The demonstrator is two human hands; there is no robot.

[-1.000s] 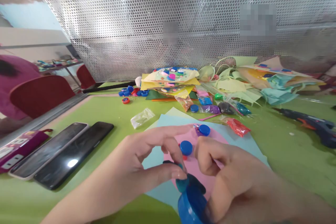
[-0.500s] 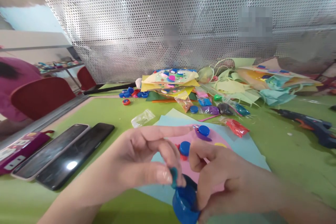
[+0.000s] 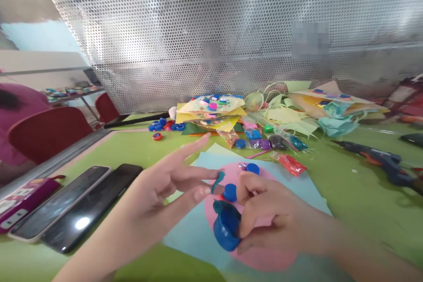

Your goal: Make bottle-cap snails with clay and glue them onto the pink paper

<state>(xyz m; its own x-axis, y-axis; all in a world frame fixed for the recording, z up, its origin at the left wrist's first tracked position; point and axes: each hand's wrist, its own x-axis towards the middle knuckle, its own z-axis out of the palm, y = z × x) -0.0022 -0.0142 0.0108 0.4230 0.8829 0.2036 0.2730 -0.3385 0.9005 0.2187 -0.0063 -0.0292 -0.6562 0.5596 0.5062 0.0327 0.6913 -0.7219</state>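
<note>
My right hand (image 3: 267,211) grips a large blue bottle cap (image 3: 226,228) just above a pink paper circle (image 3: 264,255) on light blue paper (image 3: 194,233). My left hand (image 3: 165,185) pinches a small strip of teal clay (image 3: 217,180) between thumb and finger, its other fingers stretched out. The strip hangs just above the cap, whose rim carries more teal clay. Two small blue caps (image 3: 230,192) (image 3: 253,168) lie on the pink circle beyond my hands.
Two phones (image 3: 89,202) and a purple case (image 3: 23,191) lie at the left. Clay packets (image 3: 291,164), loose caps (image 3: 163,124) and stacked craft sheets (image 3: 211,108) sit before a perforated metal screen (image 3: 231,44). A glue gun (image 3: 380,161) lies at the right. A person sits far left.
My left hand has lifted the teal clay strip up off the large blue cap and spread its other fingers. My right hand turned the cap and moved it slightly left.
</note>
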